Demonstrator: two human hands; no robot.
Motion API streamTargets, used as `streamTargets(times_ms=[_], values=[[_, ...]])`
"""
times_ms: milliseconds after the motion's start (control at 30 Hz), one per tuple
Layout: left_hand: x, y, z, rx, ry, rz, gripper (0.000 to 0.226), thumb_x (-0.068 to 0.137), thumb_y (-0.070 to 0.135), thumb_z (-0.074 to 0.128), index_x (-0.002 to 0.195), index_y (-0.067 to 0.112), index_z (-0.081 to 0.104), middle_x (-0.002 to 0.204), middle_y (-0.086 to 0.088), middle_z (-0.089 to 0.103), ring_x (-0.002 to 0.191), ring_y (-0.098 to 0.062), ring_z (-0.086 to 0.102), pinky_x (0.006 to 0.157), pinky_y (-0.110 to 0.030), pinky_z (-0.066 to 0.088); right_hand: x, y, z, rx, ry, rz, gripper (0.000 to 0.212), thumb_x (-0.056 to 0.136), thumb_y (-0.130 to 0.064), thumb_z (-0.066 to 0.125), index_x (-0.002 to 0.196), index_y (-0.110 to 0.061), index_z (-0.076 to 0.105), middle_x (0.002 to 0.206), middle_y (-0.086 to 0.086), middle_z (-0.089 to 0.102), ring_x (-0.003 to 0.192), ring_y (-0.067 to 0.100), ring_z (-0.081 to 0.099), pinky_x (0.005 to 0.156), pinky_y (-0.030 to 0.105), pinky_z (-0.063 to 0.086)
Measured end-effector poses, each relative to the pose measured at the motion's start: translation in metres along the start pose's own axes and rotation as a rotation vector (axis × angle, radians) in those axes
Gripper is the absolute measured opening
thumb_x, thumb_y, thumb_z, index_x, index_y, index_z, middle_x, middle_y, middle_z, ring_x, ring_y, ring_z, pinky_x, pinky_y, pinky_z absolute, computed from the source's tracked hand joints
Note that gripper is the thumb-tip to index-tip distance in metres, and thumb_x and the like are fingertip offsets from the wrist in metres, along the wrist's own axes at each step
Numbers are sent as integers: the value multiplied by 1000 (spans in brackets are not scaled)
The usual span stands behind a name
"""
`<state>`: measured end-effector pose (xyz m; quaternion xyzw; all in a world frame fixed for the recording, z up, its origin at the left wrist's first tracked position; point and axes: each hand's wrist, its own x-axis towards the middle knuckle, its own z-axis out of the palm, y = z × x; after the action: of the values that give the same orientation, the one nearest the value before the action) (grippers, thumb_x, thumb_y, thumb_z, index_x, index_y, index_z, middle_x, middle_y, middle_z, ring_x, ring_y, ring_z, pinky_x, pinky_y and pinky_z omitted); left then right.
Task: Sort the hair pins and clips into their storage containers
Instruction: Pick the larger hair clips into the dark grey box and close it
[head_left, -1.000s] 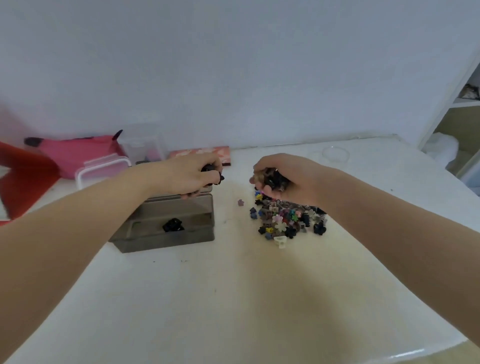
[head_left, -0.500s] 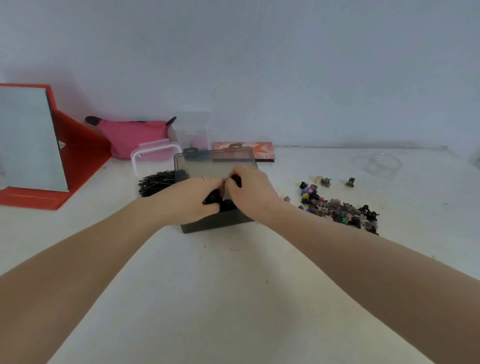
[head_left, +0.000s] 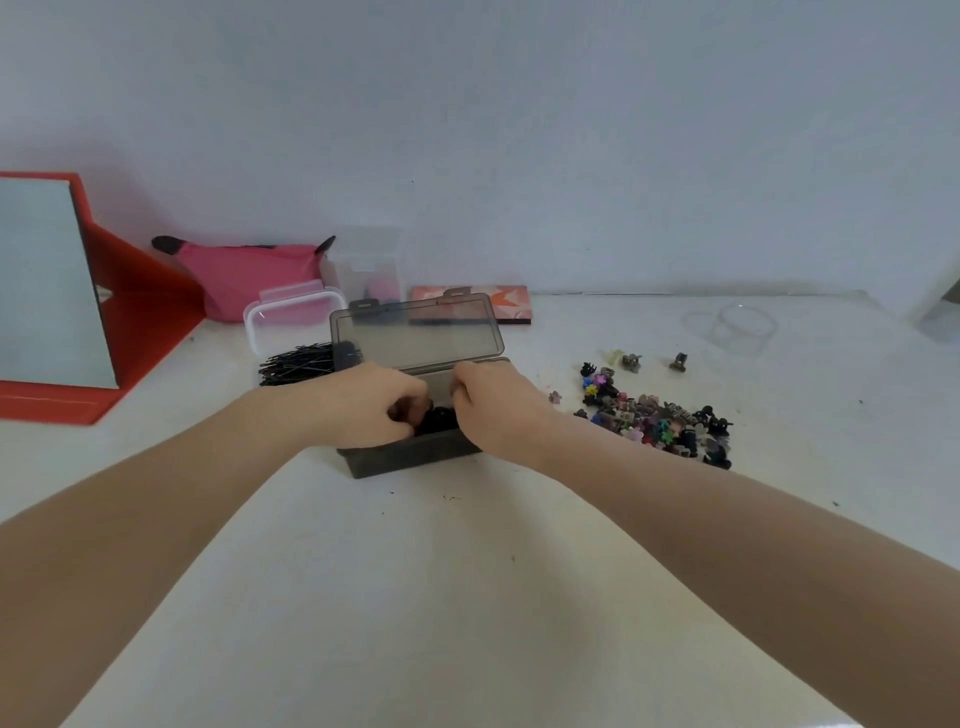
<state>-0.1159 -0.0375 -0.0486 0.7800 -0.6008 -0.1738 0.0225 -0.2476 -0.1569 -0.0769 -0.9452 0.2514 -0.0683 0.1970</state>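
Both hands — left hand, right hand — are curling over the grey box (black clips inside); whether either is gripping anything, I cannot tell.

A plain pale grey-blue wall rises behind a white surface with faint stains and dark specks. The light is soft and even. A pale vertical edge shows far right.

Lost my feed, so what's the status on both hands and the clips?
Left hand and right hand over open grey box, black clips between them. Grips unclear. Mixed clip pile unsorted right. Nothing blocking.
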Motion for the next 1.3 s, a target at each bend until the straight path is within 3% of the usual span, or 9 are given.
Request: streamTargets(times_ms=[133,233,367,500,633,767,967,1133,1300], values=[[2,12,-13,33,-3,-15,8,86,18,62,88,26,61,85,11,63,76,-7,59,68,-23,48,-14,6,-20,135,-35,-32,36,93,-9,41,124,-15,59,122,12,60,107,29,58,87,34,51],[6,36,-28,142,59,10,7,87,22,58,83,27,56,87,10,62,81,-10,58,74,-34,52,-26,26,-51,228,126,-15,34,90,-7,44,117,-18,62,115,4,64,99,22,59,87,33,50],[25,87,-38,511,174,92,10,92,26,45,82,25,43,84,8,48,77,-14,49,61,-33,42,-43,90,-95,238,239,259,23,87,-11,48,106,-19,60,104,1,64,84,19,63,76,34,55],[54,137,-24,287,130,187,13,96,38,48,99,25,49,94,5,55,85,-16,52,74,-34,46,-71,146,-122,93,-113,522,25,89,-12,58,109,2,63,101,20,70,75,24,65,71,35,58],[81,159,7,156,-15,217,22,93,35,53,110,22,54,104,3,59,94,-18,55,83,-37,50,-94,165,-120,13,-260,557,25,86,-13,59,105,2,59,86,16,68,65,23,62,65,34,61],[84,164,30,101,1,263,28,84,41,64,100,21,53,95,3,59,86,-19,55,75,-35,49,-102,166,-105,-40,-309,533,11,82,-12,54,89,-4,53,76,15,68,57,27,64,61,37,62],[79,163,46,19,85,315,34,73,56,64,90,32,47,81,11,51,76,-13,52,69,-37,50,-104,170,-90,-62,-180,502,23,73,0,50,95,-3,56,83,19,68,52,25,59,51,28,46],[75,174,59,87,159,396,26,83,43,61,90,32,38,84,13,41,72,-11,47,65,-32,46,-106,172,-103,298,-140,590,22,77,-4,54,99,-4,59,81,14,68,67,31,71,69,34,60],[77,173,65,192,157,403,14,92,40,51,98,29,46,91,9,42,76,-18,53,68,-37,50,-113,172,-119,1222,-74,685,18,84,3,53,101,0,60,104,21,59,83,35,68,83,41,60]])
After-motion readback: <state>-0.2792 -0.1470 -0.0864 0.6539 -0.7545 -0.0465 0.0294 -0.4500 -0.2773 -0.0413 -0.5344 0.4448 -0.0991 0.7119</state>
